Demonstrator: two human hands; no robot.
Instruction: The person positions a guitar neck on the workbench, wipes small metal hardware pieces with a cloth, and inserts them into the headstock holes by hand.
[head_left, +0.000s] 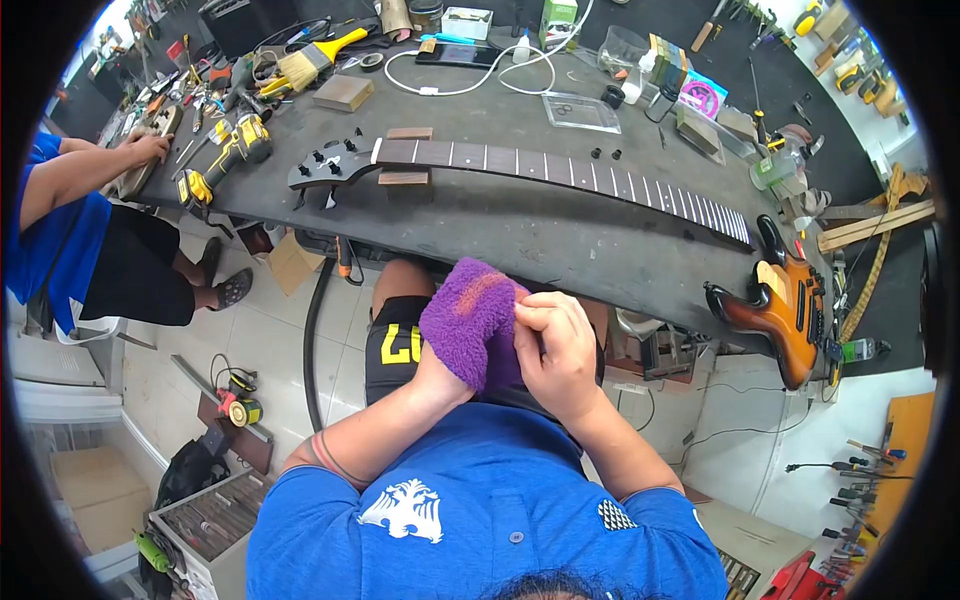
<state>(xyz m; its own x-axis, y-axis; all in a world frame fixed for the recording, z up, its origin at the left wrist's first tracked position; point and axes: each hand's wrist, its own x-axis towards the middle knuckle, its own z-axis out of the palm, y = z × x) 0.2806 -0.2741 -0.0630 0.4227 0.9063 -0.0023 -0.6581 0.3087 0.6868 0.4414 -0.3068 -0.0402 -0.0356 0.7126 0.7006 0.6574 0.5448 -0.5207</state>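
A purple fuzzy cloth [465,325] with an orange-brown stain on top is draped over my left hand [440,378]. Only the wrist and heel of that hand show; its fingers are hidden under the cloth. My right hand [560,350] is closed, with thumb and fingertips pinching the cloth's right edge. Both hands are over my lap, just in front of the workbench edge. Beyond them on the bench lies a bass guitar neck [560,170] with a dark fretboard, its headstock [335,163] to the left and a wooden block [404,177] beneath it.
A sunburst guitar body [785,305] stands at the bench's right end. A yellow cordless drill [235,150], paintbrush [310,62], sanding block [343,93], white cable [470,90] and clear plastic tray [582,112] lie on the workbench [480,225]. At left, another person's hand [150,148] touches a wooden piece.
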